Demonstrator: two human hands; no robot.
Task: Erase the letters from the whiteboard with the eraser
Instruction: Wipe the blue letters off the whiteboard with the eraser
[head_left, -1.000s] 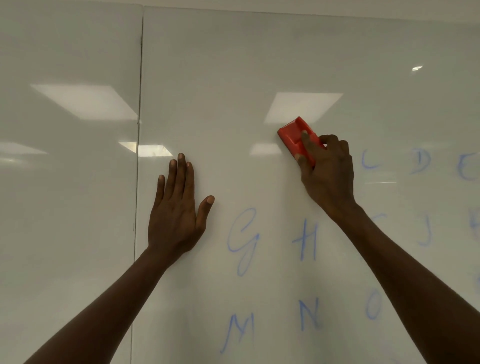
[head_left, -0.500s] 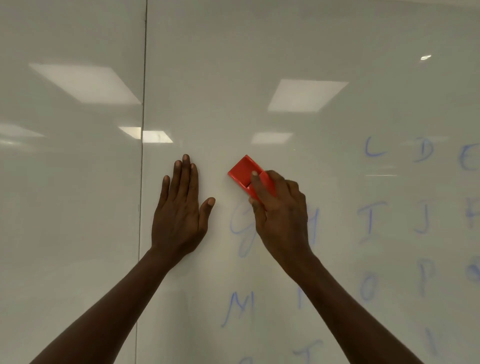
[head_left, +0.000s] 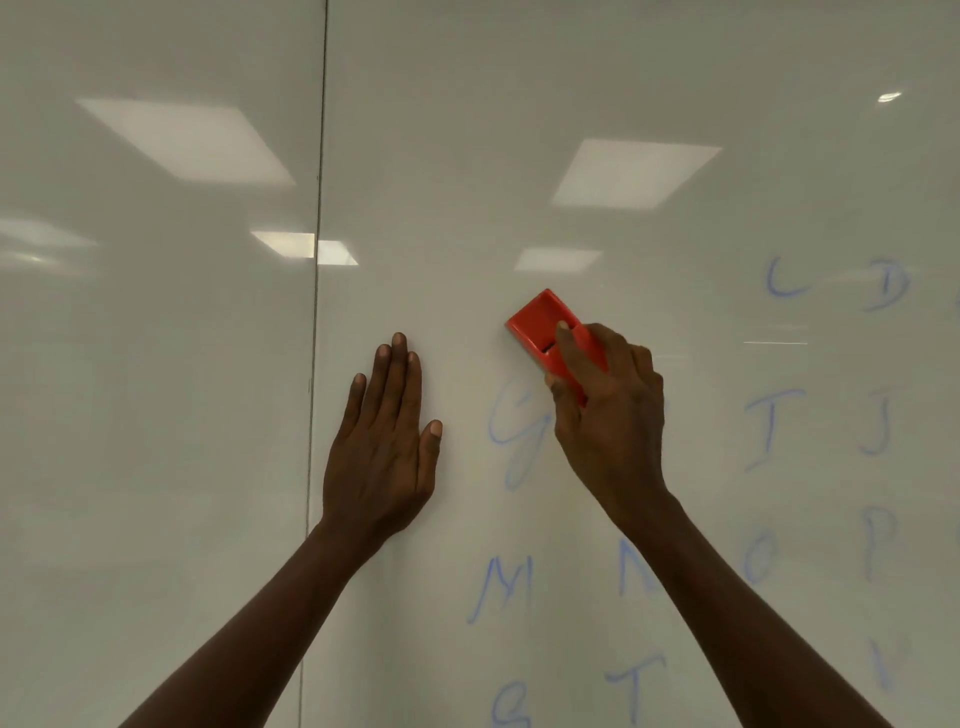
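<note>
Your right hand (head_left: 608, 410) grips the eraser (head_left: 545, 327) just above the G (head_left: 514, 431), its long axis pointing up-left. Left of the G, your left hand (head_left: 382, 452) lies flat, fingers (head_left: 397, 374) straight and together.

My left hand (head_left: 382, 447) lies flat on the whiteboard (head_left: 519, 130), just right of the board's vertical seam (head_left: 318, 208). My right hand (head_left: 610, 415) is at its 3 o'clock, near but apart, gripping the eraser (head_left: 543, 325), which sticks out of it toward 11 o'clock against the board. The letter G (head_left: 514, 431) sits between my hands. M (head_left: 504, 584) is at 6 o'clock from G, and T (head_left: 636, 686) lower still. I (head_left: 771, 426) and J (head_left: 878, 421) lie at 3 o'clock from my right hand, with C (head_left: 784, 278) and D (head_left: 888, 283) above them.
</note>
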